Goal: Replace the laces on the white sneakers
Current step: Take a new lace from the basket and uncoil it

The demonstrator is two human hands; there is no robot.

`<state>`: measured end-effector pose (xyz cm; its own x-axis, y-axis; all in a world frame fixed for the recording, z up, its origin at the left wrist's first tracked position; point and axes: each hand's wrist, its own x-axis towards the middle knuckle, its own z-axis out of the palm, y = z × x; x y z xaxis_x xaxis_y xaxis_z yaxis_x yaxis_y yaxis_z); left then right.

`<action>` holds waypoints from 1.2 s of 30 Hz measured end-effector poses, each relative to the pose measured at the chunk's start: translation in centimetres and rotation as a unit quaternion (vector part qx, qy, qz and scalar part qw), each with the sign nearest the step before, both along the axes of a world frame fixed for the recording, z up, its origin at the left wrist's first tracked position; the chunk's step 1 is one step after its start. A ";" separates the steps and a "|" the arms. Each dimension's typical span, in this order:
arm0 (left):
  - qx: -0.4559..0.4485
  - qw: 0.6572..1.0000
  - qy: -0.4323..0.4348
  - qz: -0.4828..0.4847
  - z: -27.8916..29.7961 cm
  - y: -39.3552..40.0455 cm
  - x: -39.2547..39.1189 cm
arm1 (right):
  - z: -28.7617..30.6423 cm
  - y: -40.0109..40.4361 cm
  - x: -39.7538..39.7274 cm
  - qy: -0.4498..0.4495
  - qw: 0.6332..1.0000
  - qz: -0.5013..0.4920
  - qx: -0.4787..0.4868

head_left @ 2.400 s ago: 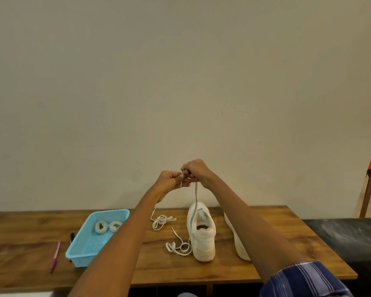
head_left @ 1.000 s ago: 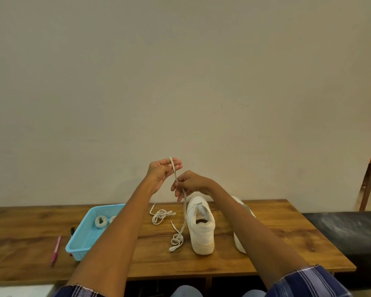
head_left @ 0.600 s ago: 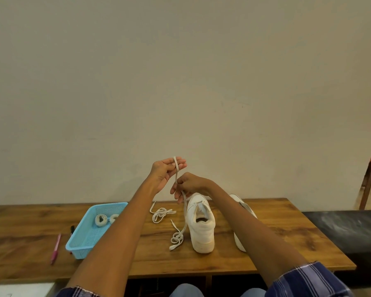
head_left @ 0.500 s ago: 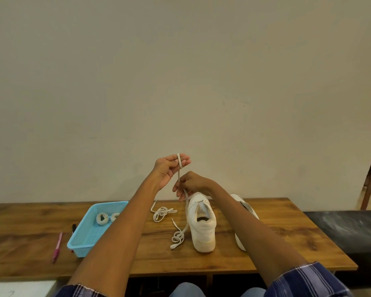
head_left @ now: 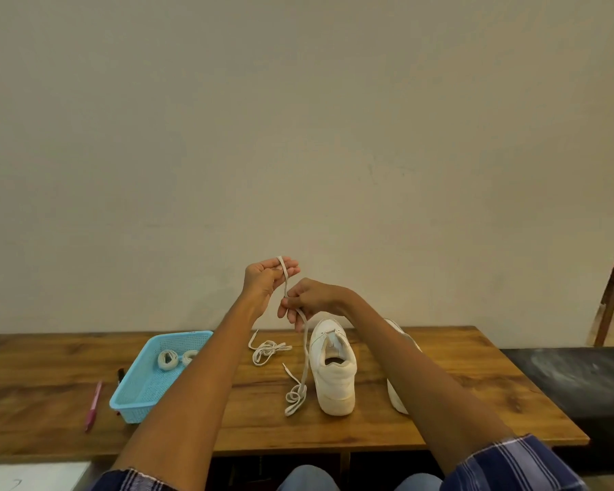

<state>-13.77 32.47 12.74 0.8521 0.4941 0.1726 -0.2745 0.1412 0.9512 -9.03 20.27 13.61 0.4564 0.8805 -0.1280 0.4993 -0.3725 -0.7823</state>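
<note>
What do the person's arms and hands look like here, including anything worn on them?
Both forearms are bare from wrist to near the elbow. Each sleeve is pushed up: dark blue plaid with thin white stripes. The left hand and right hand wear no gloves; no rings, watch or bracelets are visible.

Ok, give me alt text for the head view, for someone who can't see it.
Both hands hold one white lace above a wooden table: left hand pinching its top, right hand gripping lower. Its tail lies beside a white sneaker; a blue basket sits left.
</note>
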 end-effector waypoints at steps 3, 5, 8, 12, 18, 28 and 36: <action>0.122 0.991 0.060 0.013 -0.2 -0.1 -0.2 | 0.6 -0.1 -0.2 -0.002 0.999 -0.016 0.038; 0.204 0.975 0.088 0.012 -0.5 0.1 -0.2 | 1.1 -0.5 0.1 0.003 0.996 -0.044 0.073; 0.237 0.966 0.102 -0.017 -0.7 0.2 -0.4 | 1.6 -1.0 0.9 0.026 0.989 -0.092 0.116; 0.218 0.969 0.104 -0.047 -0.8 -0.5 -0.4 | 2.1 -1.1 1.2 0.091 0.970 -0.162 0.159; 0.186 0.974 0.114 -0.055 -1.1 -0.2 -0.7 | 2.8 -1.5 1.4 0.128 0.951 -0.206 0.191; 0.188 0.979 0.075 0.031 -1.5 0.7 -0.5 | 3.5 -0.8 0.6 0.094 0.959 -0.198 0.182; 0.192 0.974 0.100 -0.064 -0.7 -0.9 -0.5 | 2.9 0.0 1.3 0.130 0.918 -0.301 0.223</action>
